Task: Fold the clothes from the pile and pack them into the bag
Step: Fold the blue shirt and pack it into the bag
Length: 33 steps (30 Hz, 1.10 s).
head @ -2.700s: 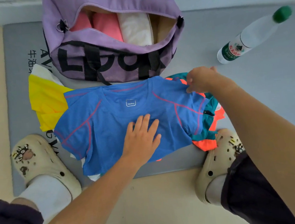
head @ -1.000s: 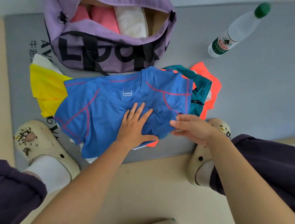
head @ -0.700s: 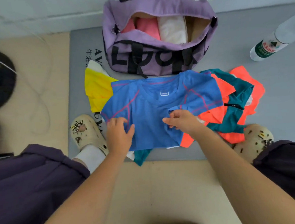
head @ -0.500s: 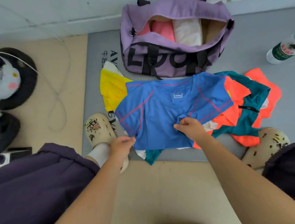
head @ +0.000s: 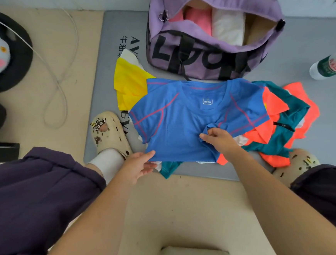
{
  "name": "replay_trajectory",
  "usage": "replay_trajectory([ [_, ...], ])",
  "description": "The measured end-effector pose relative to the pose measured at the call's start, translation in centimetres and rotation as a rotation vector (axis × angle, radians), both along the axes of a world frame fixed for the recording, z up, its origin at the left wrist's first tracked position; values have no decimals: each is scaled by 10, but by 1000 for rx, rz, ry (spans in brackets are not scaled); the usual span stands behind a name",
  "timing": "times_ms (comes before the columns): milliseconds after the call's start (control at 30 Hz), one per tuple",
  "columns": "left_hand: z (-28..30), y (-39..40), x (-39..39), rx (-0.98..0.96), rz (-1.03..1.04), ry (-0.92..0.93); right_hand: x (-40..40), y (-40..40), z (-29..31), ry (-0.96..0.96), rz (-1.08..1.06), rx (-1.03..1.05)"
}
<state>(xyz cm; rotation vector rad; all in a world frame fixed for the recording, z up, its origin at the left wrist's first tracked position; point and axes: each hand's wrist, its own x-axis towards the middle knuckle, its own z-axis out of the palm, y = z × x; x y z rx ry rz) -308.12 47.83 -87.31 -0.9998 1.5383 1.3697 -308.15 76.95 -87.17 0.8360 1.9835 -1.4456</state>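
Blue tee [head: 182, 122] now has its right side folded in vs 2.7 s ago, when it lay spread w/ left palm flat on its middle. Left hand [head: 138, 166] has since slid to the bottom-left hem, thumb on top, fingers under, pinching the edge. Right hand [head: 218, 139] pinches a bunched fold near the shirt's lower middle, fingers curled. Shirt lies on the clothes pile [head: 279, 122] on grey mat [head: 104, 92], just in front of the open purple bag [head: 207, 49].
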Motion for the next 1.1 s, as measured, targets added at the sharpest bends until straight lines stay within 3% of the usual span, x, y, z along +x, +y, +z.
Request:
replay_trajectory([
  [200,21,10,-19,44,74,127,-1,6,5,-35,-43,-121],
  [367,70,28,-48,15,4,363,-11,5,44,37,-20,-142],
  [733,290,102,-94,362,-377,836,-69,25,279,610,89,-61],
  [933,413,108,-91,208,-577,1148,-59,24,403,823,97,-240],
  [1100,471,97,-81,155,-783,1351,-37,26,460,883,107,-352],
])
